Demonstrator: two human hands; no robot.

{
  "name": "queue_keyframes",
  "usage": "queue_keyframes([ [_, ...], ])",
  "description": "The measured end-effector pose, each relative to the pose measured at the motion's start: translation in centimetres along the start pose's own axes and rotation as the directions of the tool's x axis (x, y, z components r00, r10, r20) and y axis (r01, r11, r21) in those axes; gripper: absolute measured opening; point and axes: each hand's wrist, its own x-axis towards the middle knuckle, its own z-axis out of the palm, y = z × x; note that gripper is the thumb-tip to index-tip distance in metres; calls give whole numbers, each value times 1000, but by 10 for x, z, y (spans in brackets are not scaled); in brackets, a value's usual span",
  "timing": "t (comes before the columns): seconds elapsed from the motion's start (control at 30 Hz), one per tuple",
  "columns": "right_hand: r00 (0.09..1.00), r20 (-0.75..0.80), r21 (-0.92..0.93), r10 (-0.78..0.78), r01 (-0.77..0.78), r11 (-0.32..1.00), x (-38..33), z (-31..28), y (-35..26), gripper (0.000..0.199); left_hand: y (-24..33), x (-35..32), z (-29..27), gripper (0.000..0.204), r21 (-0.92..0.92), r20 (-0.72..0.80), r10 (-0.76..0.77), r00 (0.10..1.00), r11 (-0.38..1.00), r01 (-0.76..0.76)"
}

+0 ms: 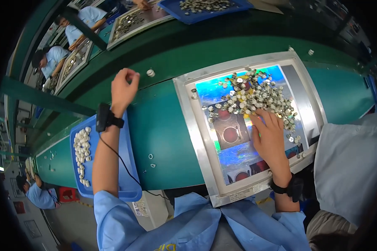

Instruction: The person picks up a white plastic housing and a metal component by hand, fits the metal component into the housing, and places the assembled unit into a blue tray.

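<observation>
My right hand (269, 136) rests at the near edge of a pile of small silvery round parts (264, 96), its fingers stretched out and the thumb apart. The pile lies on a shiny printed sheet inside a metal-edged tray (197, 146). My left hand (125, 88) is raised over the far left, fingers curled together. Whatever it may hold is hidden. Just right of it, a small stack of white rings (150, 72) stands on the green ledge. Below my left forearm is a blue bin (132, 173) with several rows of white ring stacks (82, 146).
The tray sits across a green conveyor belt (159, 125), where a few loose rings (151, 157) lie. Another blue tray (205, 14) of small parts stands beyond. Green frame bars (42, 96) cross the left. Co-workers in blue (54, 58) sit at the far left; a grey-clad person (347, 163) is at right.
</observation>
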Motion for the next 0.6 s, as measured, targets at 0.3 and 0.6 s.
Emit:
queue_keyframes([
  [0.3,997,-73,173,1,12,985,-2,-2,-11,11,-69,-140,-185,15,140,-210,-235,949,954,267],
  [0.6,983,10,292,186,-181,939,-11,-13,-21,9,-133,-191,-194,17,480,-129,-466,875,743,466],
])
